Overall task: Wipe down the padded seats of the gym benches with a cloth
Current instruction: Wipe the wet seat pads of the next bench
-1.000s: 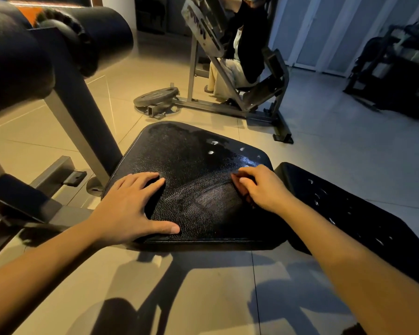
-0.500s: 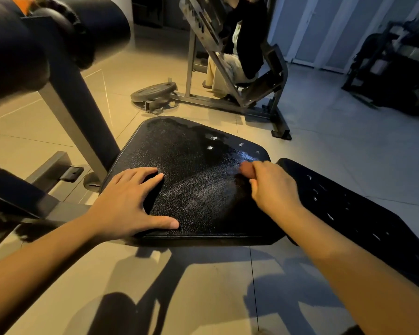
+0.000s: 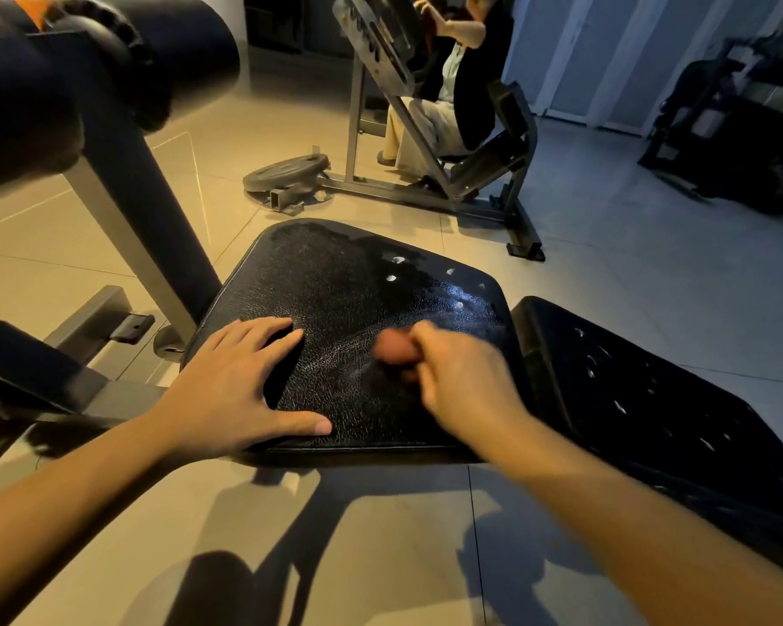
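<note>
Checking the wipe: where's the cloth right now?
Head view, centre: the cloth is bunched in the right hand, on the seat pad, right of the left hand.

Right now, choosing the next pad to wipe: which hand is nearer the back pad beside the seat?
Right. The right hand, gripping the cloth, is on the seat left of the back pad; the left hand rests flat at the seat's opposite side.
</note>
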`<state>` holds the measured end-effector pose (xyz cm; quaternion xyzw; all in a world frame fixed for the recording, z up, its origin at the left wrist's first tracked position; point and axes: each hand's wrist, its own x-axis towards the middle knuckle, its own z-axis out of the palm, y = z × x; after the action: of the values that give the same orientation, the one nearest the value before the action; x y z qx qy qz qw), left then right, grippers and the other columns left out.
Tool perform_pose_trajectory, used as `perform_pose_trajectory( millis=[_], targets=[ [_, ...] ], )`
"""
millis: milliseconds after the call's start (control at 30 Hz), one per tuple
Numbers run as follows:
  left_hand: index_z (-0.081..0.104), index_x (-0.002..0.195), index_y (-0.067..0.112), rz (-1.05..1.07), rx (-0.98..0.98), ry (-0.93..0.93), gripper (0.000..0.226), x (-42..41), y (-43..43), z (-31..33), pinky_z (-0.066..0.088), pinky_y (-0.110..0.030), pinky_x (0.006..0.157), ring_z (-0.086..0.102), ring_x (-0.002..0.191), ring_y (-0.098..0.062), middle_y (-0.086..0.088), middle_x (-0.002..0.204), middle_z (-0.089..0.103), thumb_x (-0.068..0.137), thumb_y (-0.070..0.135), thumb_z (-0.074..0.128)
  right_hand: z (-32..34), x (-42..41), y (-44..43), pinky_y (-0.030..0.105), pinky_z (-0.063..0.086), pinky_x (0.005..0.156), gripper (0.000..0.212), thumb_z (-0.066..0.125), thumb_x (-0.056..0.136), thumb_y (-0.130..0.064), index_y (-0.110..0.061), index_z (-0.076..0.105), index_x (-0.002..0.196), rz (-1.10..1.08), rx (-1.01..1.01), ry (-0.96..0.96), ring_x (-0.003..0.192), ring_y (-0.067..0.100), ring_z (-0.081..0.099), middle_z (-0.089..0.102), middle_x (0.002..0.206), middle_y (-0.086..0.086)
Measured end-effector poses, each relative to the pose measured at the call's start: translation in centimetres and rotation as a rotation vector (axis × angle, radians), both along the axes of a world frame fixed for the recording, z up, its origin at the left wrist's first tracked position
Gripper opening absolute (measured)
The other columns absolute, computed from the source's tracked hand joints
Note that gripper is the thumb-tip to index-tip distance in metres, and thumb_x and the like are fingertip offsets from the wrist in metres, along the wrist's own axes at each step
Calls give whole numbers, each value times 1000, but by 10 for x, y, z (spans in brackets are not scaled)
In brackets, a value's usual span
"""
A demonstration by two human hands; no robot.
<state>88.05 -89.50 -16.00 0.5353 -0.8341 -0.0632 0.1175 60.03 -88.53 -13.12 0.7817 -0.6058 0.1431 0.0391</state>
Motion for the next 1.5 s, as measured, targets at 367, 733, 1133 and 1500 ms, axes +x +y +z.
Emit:
perform_pose_trajectory(
  millis=[367,733,1133,1500],
  targets=[
    [23,161,32,1,17,-1,127,-1,1,1,9,-37,124,15,153,-13,9,167,20,60,108,29,1,45,30,43,50,73,22,66,90,-18,-17,57,110,237,6,-84,91,35,65,70,95,6],
    [24,161,24,45,-10,50,135,-5,4,4,8,-31,122,20,151,-13,5,166,25,56,107,36,9,68,8,40,47,78,28,63,96,-38,-21,57,117,157,23,-120,99,31,64,71,104,5],
    [20,162,17,109,-20,107,143,-8,11,6,5,-25,117,21,151,-15,1,167,24,52,107,40,3,73,-11,42,49,87,25,59,98,-35,-23,61,121,176,60,-92,103,30,63,70,109,4],
    [20,161,17,141,-22,110,145,-8,9,3,16,-32,121,24,150,-17,0,165,26,50,107,43,0,80,-23,42,52,83,25,61,97,-33,-23,58,120,229,108,-138,101,32,64,70,107,6]
  ],
)
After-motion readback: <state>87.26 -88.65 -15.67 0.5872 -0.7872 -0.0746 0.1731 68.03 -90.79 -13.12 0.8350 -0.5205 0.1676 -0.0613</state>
